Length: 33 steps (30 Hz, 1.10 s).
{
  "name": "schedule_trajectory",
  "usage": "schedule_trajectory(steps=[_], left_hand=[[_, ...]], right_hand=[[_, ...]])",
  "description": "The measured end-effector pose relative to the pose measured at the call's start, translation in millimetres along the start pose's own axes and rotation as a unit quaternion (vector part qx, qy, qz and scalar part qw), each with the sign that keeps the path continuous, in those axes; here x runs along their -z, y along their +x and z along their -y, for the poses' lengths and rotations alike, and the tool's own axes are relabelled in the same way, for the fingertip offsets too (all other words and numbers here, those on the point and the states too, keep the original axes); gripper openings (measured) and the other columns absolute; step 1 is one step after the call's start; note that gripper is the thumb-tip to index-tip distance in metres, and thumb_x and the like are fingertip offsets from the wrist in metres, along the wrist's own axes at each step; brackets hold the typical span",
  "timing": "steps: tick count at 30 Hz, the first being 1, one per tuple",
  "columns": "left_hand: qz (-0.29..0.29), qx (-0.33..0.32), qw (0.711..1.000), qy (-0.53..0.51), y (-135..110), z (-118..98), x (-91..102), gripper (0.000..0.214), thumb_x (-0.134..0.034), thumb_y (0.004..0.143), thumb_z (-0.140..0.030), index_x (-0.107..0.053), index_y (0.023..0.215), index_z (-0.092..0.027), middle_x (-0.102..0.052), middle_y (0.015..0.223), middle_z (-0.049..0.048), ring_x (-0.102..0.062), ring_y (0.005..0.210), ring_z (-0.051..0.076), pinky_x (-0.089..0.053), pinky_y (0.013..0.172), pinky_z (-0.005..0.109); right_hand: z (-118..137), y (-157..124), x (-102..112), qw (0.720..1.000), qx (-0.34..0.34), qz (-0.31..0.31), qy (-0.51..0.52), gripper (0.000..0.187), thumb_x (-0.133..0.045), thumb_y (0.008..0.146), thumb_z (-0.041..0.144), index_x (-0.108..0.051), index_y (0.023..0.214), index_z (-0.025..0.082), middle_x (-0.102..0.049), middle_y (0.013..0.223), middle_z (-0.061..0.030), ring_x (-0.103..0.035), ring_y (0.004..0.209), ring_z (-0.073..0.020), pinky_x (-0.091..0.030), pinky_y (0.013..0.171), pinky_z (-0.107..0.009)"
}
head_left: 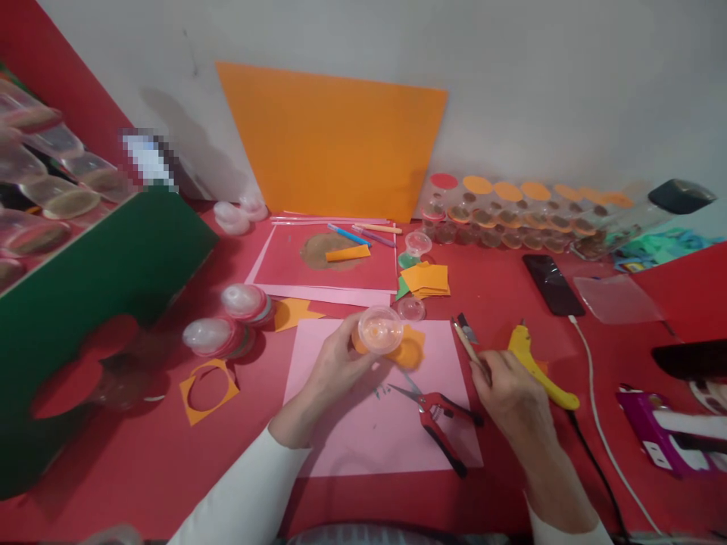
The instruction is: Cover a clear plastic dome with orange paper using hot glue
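My left hand (332,371) is closed around a clear plastic cup (380,331), its round rim facing me, above a pink sheet (332,443). An orange paper piece (410,350) shows behind and beside the cup. My right hand (508,393) grips a thin tan stick like a pencil (466,342), its tip pointing up and left. A small dark-and-grey cutter-like tool (467,328) lies just beyond that tip. Red-handled snips (436,412) rest with blades apart on the pink sheet, between my hands.
A yellow glue gun (537,367) lies right of my right hand, near a phone (552,284) and its white cable. Lidded cups (221,337) and an orange cut-out frame (209,390) are at left. Orange squares (429,279) lie behind the sheet. A green box (113,280) stands far left.
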<state>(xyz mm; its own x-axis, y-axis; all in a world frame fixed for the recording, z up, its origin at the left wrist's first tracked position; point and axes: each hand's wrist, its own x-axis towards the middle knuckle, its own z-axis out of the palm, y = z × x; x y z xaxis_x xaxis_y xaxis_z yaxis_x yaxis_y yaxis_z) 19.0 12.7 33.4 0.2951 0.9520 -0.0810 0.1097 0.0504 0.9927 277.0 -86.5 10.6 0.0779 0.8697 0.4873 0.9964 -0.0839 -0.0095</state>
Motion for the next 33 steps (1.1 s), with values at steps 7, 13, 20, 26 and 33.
schedule_trajectory(steps=[7,13,20,26,33], left_hand=[[0.029,-0.011,1.000,0.004,3.7,-5.5,4.2,0.046,-0.075,0.078,-0.032,-0.069,0.122,-0.020,-0.078,0.123,0.0118,-0.075,0.111,0.029,-0.060,0.097,0.042],[0.037,-0.004,0.999,-0.019,2.3,-2.0,2.0,0.050,-0.080,0.077,-0.036,-0.071,0.124,-0.020,-0.079,0.125,0.0113,-0.074,0.115,0.031,-0.060,0.098,0.043],[0.076,-0.034,0.997,-0.007,2.4,-0.7,5.9,0.046,-0.076,0.080,-0.031,-0.072,0.124,-0.021,-0.078,0.126,0.0114,-0.073,0.115,0.029,-0.059,0.099,0.038],[0.112,-0.057,0.992,0.021,-2.1,-3.3,4.5,0.048,-0.079,0.076,-0.027,-0.070,0.123,-0.022,-0.077,0.126,0.0113,-0.075,0.108,0.029,-0.059,0.096,0.042],[0.029,-0.022,0.999,0.034,2.8,0.4,6.3,0.036,-0.079,0.080,-0.033,-0.073,0.114,-0.022,-0.079,0.116,0.0099,-0.074,0.104,0.027,-0.059,0.092,0.039]], right_hand=[[-0.1,1.4,-6.4,0.999,0.003,0.043,-0.007,0.026,-0.044,0.103,0.026,-0.068,0.096,0.019,-0.066,0.081,-0.0079,-0.061,0.066,-0.0206,-0.040,0.054,-0.030],[14.0,25.1,3.9,0.995,0.005,0.051,0.082,0.032,-0.044,0.105,0.037,-0.070,0.095,0.021,-0.068,0.079,-0.0064,-0.065,0.066,-0.0208,-0.044,0.054,-0.031],[56.5,58.0,11.4,0.930,0.078,0.111,0.342,0.032,-0.060,0.098,0.036,-0.067,0.126,0.023,-0.074,0.113,-0.0113,-0.071,0.101,-0.0275,-0.060,0.086,-0.039],[78.4,53.4,-9.1,0.892,0.106,0.092,0.429,0.021,-0.058,0.098,0.031,-0.070,0.114,0.024,-0.074,0.107,-0.0089,-0.071,0.100,-0.0258,-0.061,0.085,-0.038],[62.8,50.4,-16.9,0.931,0.123,0.109,0.325,0.030,-0.047,0.101,0.014,-0.075,0.111,0.022,-0.070,0.098,-0.0084,-0.065,0.092,-0.0235,-0.056,0.082,-0.035]])
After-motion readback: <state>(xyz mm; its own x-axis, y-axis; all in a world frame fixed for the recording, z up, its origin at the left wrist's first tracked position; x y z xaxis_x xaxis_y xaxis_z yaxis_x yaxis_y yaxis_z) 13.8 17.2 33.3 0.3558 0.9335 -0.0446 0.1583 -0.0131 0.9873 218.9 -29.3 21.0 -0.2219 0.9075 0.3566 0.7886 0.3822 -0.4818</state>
